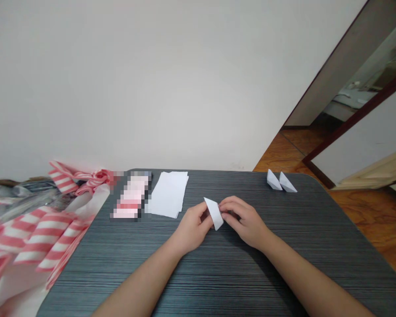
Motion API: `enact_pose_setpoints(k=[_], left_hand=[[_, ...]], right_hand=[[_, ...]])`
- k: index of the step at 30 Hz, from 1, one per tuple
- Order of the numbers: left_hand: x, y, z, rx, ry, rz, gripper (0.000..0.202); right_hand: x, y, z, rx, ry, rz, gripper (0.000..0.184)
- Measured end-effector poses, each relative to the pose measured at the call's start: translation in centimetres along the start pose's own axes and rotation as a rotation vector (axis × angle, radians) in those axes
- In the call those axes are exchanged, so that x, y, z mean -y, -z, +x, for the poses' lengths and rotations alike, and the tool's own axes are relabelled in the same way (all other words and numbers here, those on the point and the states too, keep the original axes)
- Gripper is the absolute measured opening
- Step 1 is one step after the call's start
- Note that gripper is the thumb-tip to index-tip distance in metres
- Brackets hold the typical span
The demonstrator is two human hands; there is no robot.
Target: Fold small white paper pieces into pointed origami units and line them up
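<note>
A small folded piece of white paper [214, 214], with slanted ends, is held above the middle of the table. My left hand [193, 226] grips it from the left, thumb in front and fingers behind. From the right, my right hand [242, 219] pinches its edge between thumb and fingers. At the table's far right stand two white folded paper pieces [281, 182] with pointed tips, close together. A stack of white paper sheets [168, 193] lies to the left, beyond my left hand.
A blurred-out pink and white item [132, 196] lies left of the paper stack. The dark wood-grain table [218, 277] meets a pale wall [185, 88] at the back. Red-and-white striped cloth [42, 235] is heaped on the left. Wooden floor [369, 211] shows on the right.
</note>
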State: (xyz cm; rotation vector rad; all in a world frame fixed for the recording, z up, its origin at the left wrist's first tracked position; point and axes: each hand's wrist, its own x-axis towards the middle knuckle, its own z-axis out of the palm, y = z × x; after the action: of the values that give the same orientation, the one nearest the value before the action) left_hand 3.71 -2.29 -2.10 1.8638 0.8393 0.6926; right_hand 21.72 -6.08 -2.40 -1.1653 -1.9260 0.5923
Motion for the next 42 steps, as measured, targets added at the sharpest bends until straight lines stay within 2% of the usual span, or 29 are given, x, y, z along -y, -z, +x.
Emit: enact_pose_setpoints(k=[4,9,12,16,19,23,28,35,36,38,40,42], left_hand=[[-0.1,0.0,0.0,-0.01,-0.006,-0.035,0.016],[0.3,0.2,-0.1,-0.052,-0.015,0.052,0.014],[0.3,0.3,-0.2,-0.034,-0.08,0.101,0.013],[0.0,0.4,-0.2,-0.009,-0.188,0.171,0.016],[-0.4,0.3,-0.1,0.067,-0.203,0.24,0.017],[-0.8,0.1,0.1,0.168,-0.22,0.298,0.02],[-0.8,-0.1,0.4,0.249,-0.232,0.349,0.022],[-0.7,-0.3,0.4,0.276,-0.257,0.339,0.023],[-0.6,-0.3,0.4,0.265,-0.255,0.34,0.022],[-0.4,-0.3,0.4,0.169,-0.24,0.34,0.022],[-0.2,-0.3,0.4,-0.019,-0.206,0.34,0.028],[0.1,-0.3,0.4,-0.119,-0.163,0.327,0.03]], right_hand=[[0.1,0.2,-0.1,-0.007,0.01,0.009,0.014],[-0.4,0.5,-0.6,-0.076,-0.057,-0.022,0.015],[-0.8,0.8,-0.8,-0.088,-0.054,-0.047,0.021],[-0.9,1.6,-0.8,0.011,-0.008,-0.118,0.041],[-0.5,2.5,-0.7,0.135,-0.015,-0.235,0.049],[0.2,3.7,-0.6,0.29,0.021,-0.346,0.034],[0.7,4.4,-0.7,0.326,0.051,-0.39,0.014],[0.9,4.4,-0.8,0.404,0.148,-0.457,0.02],[0.8,4.4,-0.9,0.417,0.165,-0.479,0.019],[0.4,4.7,-1.0,0.409,0.159,-0.508,0.018],[-0.4,5.5,-1.2,0.322,0.08,-0.527,0.017],[-1.4,6.6,-1.4,0.165,-0.008,-0.576,0.017]])
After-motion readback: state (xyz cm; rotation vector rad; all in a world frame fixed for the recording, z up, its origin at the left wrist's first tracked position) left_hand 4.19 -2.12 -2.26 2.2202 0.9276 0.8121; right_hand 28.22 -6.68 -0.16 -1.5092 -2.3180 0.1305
